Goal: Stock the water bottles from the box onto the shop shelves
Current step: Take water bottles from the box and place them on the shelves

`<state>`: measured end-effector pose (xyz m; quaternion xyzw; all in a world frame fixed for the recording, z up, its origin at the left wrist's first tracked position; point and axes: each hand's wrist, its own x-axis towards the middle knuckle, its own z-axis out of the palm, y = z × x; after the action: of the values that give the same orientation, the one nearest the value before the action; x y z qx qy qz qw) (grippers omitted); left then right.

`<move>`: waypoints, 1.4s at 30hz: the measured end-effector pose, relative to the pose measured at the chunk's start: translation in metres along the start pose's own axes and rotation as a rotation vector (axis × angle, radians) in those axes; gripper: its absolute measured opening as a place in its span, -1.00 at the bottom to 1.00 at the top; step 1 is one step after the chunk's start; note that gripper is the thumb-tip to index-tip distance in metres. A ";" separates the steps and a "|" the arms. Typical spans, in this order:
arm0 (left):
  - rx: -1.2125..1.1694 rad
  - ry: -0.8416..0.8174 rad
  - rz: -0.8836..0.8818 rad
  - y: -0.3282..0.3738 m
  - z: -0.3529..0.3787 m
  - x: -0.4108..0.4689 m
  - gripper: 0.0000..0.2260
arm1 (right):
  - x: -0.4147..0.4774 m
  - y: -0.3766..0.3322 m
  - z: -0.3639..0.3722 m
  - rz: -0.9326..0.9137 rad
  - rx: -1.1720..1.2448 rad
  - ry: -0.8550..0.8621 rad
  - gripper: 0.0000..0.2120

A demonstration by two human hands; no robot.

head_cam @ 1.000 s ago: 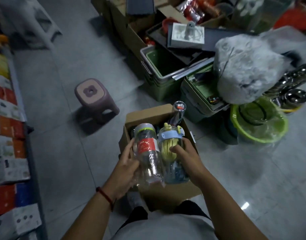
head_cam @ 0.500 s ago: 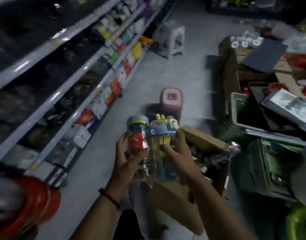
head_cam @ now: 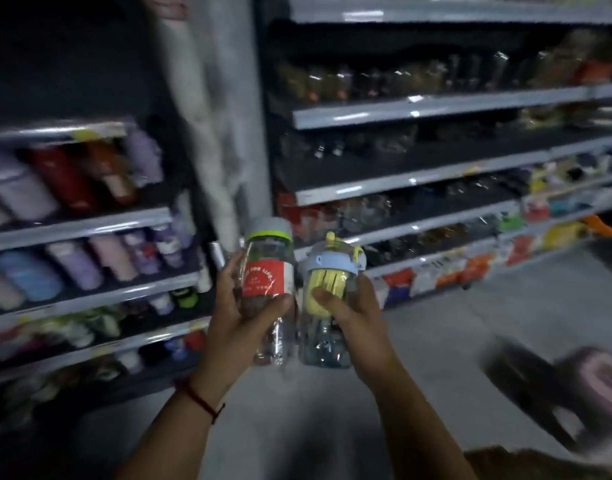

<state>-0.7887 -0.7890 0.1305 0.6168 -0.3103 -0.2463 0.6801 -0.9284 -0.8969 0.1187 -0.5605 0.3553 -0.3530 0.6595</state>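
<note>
**Two bottles held up before the shelves**

The person's left hand (head_cam: pixel 235 327) grips a clear water bottle with a grey lid (head_cam: pixel 268 277), which has a lime-green ring under the cap and a red label. The thumb lies across the front below the label and the fingers wrap round the left side. The right hand (head_cam: pixel 361 327) holds a second clear bottle with a blue lid (head_cam: pixel 327 282), which has a yellow spout on top and a yellow insert inside. Its thumb presses on the yellow part and the fingers curl behind. The two bottles stand upright, side by side and just about touching, in the air above the grey floor (head_cam: pixel 471 323), on no shelf. A red cord bracelet (head_cam: pixel 200 400) circles the left wrist.

To the left, shelves (head_cam: pixel 90 223) carry rows of flasks in lilac, red, pink and blue, leaning back. A pale pillar (head_cam: pixel 207 116) separates them from the shelving on the right (head_cam: pixel 419 109), where dim rows of clear bottles and coloured packages sit; blur hides their detail. At lower right are a blurred pink stool (head_cam: pixel 595 379) and the brown edge of a cardboard box (head_cam: pixel 540 462).
</note>
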 end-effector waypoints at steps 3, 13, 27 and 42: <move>0.052 0.118 0.087 0.022 -0.106 0.022 -0.25 | 0.018 -0.006 0.113 -0.063 -0.041 -0.110 -0.34; 0.105 0.315 0.185 0.094 -0.388 0.094 -0.20 | 0.066 -0.065 0.423 -0.248 -0.060 -0.327 -0.19; -0.215 0.393 0.122 0.158 -0.542 0.316 -0.53 | 0.233 -0.127 0.640 -0.288 0.132 -0.395 -0.57; 0.082 0.288 0.236 0.150 -0.621 0.480 0.02 | 0.356 -0.158 0.754 -0.578 -0.052 -0.277 -0.41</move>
<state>-0.0159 -0.6893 0.3069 0.6322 -0.2896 -0.0609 0.7161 -0.1096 -0.8550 0.3391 -0.6975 0.0971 -0.4370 0.5595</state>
